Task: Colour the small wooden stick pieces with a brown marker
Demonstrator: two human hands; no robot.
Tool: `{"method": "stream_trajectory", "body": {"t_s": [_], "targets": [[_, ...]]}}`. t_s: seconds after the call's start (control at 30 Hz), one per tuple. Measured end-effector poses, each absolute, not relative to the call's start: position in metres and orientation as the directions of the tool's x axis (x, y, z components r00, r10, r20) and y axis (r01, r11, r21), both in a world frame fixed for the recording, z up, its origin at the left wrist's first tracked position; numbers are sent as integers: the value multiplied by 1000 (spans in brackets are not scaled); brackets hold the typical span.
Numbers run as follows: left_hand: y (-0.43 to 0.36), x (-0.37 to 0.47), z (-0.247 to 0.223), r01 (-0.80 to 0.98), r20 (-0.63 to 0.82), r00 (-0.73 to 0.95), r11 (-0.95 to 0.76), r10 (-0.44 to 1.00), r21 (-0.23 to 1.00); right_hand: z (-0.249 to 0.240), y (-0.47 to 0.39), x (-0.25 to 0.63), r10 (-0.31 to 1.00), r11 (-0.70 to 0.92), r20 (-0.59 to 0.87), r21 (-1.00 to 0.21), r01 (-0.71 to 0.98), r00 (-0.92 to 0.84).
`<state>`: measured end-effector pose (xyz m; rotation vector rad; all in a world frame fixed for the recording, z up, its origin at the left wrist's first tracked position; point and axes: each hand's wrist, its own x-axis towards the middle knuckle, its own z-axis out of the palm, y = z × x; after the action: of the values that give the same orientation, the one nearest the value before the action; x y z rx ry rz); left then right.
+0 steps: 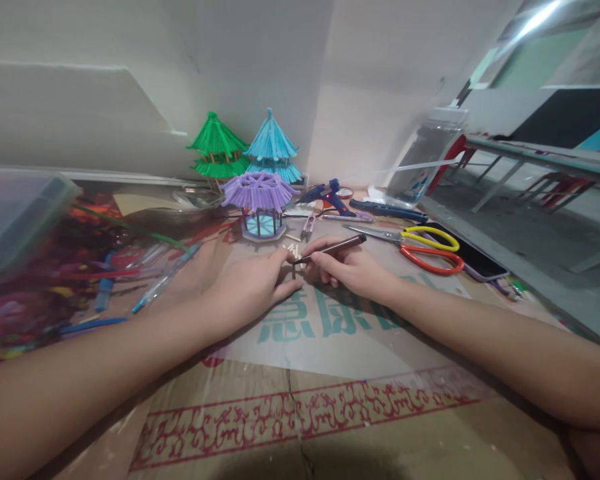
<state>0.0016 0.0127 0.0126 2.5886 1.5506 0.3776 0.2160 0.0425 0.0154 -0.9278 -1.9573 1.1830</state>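
Note:
My right hand [344, 265] grips a dark marker pen [337, 247], its tip pointing left toward my left hand. Between the thumb and fingers of my left hand [260, 280] is a small dark stick [294, 272], held upright at the pen tip. Whether the tip touches it I cannot tell. Just behind the fingers lie several short pale sticks [292, 249], partly hidden. A purple pavilion model [259, 200] with a light blue floor stands beyond my hands. Behind it are a green pavilion model [217, 147] and a blue one [274, 147].
At right lie scissors [415, 248] with yellow and red handles, over a phone [473, 260]. Farther back are a blue glue gun [330, 197], small snips [308, 227] and a dark blue tool [390, 211]. Colourful craft pieces [25, 293] and a clear plastic box [20, 213] occupy the left.

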Motion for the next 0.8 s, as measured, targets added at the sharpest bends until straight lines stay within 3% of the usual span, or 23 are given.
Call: {"method": "stream_trajectory", "body": {"t_s": [0.5, 0.7, 0.8], "targets": [[13, 1, 11, 847, 166, 454, -482, 875, 223, 12, 45, 216, 832, 316, 157, -923, 222, -532], [14, 0, 12, 855, 177, 458, -486, 871, 182, 15, 43, 215, 850, 304, 160, -927, 219, -501], [18, -6, 13, 873, 213, 448, -477, 868, 107, 15, 44, 216, 892, 323, 220, -921, 216, -394]]}}
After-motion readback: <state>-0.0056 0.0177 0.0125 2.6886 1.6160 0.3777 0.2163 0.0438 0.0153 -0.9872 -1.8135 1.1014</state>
